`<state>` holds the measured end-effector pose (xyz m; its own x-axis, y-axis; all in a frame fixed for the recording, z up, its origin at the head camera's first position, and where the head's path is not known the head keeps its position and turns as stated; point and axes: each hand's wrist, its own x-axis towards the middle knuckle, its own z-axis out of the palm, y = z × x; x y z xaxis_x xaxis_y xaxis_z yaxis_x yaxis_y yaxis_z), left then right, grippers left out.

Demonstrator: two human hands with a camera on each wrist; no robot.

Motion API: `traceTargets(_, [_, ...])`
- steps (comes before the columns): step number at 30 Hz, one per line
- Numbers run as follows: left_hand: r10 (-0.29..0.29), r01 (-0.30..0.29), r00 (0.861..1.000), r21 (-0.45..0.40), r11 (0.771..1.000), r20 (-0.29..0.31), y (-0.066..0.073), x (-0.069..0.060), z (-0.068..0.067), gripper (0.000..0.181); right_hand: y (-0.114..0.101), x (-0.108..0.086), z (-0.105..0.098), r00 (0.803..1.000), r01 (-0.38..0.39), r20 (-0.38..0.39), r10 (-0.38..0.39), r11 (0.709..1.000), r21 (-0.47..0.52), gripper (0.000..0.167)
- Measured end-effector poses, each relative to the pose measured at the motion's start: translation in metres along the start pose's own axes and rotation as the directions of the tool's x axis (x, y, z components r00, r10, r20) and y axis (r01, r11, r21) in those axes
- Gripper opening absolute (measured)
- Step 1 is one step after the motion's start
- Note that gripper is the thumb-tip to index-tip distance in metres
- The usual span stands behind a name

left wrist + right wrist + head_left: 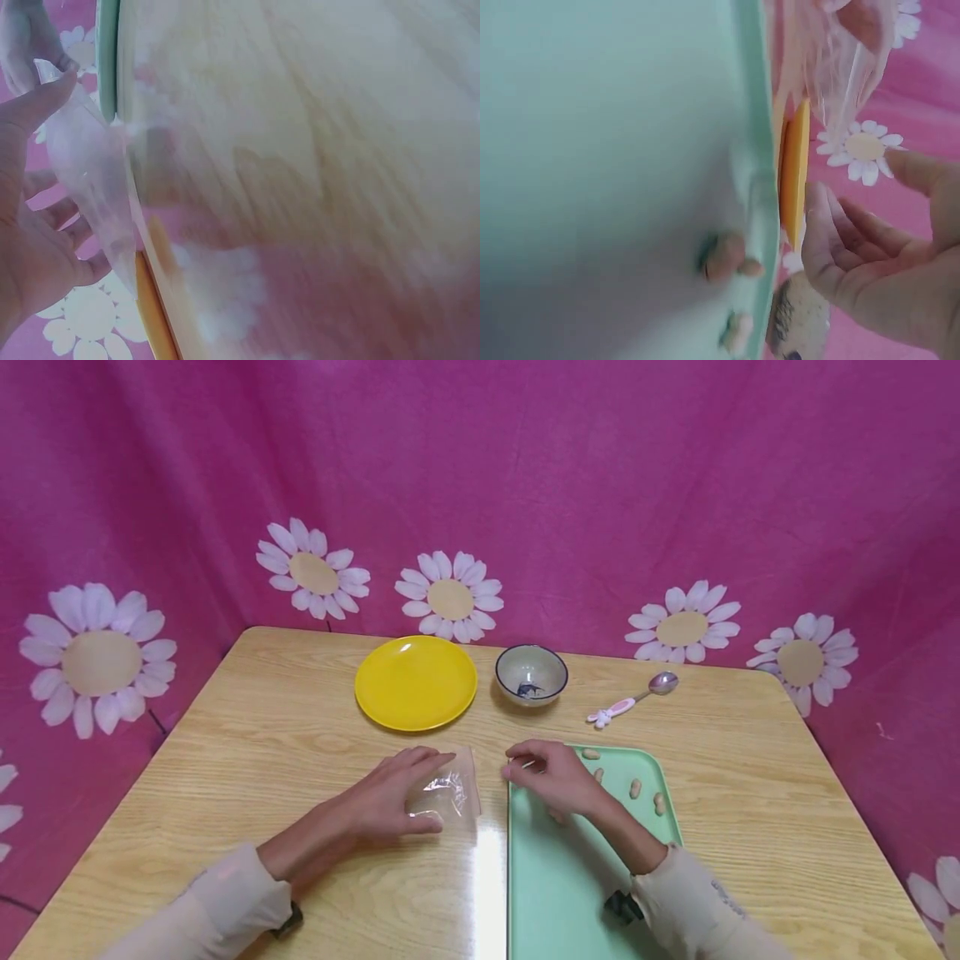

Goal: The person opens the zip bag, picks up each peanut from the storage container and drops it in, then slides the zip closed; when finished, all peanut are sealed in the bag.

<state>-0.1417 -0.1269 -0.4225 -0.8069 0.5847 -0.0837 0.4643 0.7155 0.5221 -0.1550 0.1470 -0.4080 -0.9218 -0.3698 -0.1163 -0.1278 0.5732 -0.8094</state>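
Note:
My left hand (390, 797) holds a clear plastic bag (453, 797), with thumb and fingers spread around it. In the left wrist view the bag (90, 169) stands up from the tabletop, the thumb near one upper corner and fingertips at its other side. To its right my right hand (558, 777) hovers over the left edge of a green tray (558, 893). Its fingers are loosely bent, and the right wrist view shows a gap between thumb and fingertips with nothing in it. Several peanuts (635, 788) lie in the tray's far part; one peanut (724, 256) shows close up.
A yellow plate (416, 683) lies behind the left hand. Beside it stands a small blue-rimmed bowl (531, 675), and a spoon (622, 706) with a rabbit handle lies further right. The wooden table (337, 693) backs onto a pink flowered curtain (525, 485).

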Motion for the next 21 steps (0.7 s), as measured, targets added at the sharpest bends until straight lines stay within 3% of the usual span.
traceTargets(5, [-0.055,0.055,0.998,-0.042,0.998,0.000,0.006,0.003,0.001,0.086,-0.002,0.002,0.006,0.991,-0.110,0.096,0.093,0.976,0.190,0.036])
traceTargets(9, [-0.041,0.040,0.999,-0.067,0.997,-0.024,0.010,0.004,0.002,0.085,-0.005,0.003,0.010,0.981,-0.147,0.171,0.096,0.936,0.320,0.037])
traceTargets(21, [-0.015,0.012,0.999,-0.077,0.997,-0.037,0.013,0.006,0.006,0.083,-0.003,0.004,0.017,0.975,-0.163,0.209,0.080,0.893,0.420,0.033])
